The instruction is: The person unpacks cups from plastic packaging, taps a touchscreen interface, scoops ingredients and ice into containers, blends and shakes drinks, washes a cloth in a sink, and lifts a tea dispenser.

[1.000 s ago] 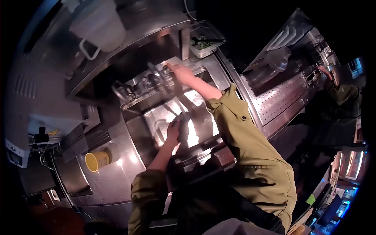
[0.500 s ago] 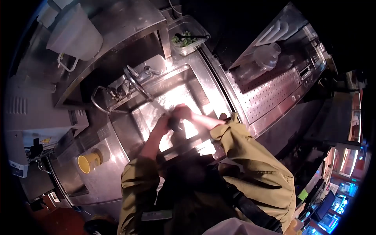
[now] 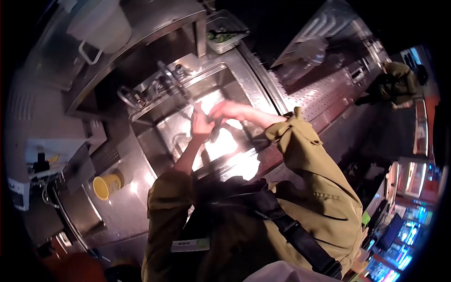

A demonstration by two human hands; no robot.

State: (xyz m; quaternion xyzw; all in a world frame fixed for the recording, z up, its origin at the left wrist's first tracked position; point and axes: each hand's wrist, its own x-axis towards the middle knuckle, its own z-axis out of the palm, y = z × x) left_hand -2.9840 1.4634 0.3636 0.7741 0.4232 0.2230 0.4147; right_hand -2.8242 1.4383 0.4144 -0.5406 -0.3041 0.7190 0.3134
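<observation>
Over the metal sink (image 3: pixel 147 151), my left hand (image 3: pixel 202 123) and my right hand (image 3: pixel 228 111) are close together, just below the end of the faucet (image 3: pixel 173 77). A dark object (image 3: pixel 213 126) shows between and under them, too blurred to name. The fingers of my left hand point up toward the spout, but what they hold is hidden. My right hand's fingers are bent toward the left hand, smeared by motion and glare. Bright light reflects off the sink bottom below both hands.
A yellow cup (image 3: pixel 107 186) lies on the left counter. A white bucket (image 3: pixel 104 29) stands on the upper shelf. Behind the sink is a clear container with greens (image 3: pixel 223 37). A perforated metal tray (image 3: pixel 324 89) lies right. Another person (image 3: pixel 399 81) is at the far right.
My right hand has left the faucet handles and come down beside my left hand. Both hands have since moved slightly up toward the spout. The other person has come back into view on the right.
</observation>
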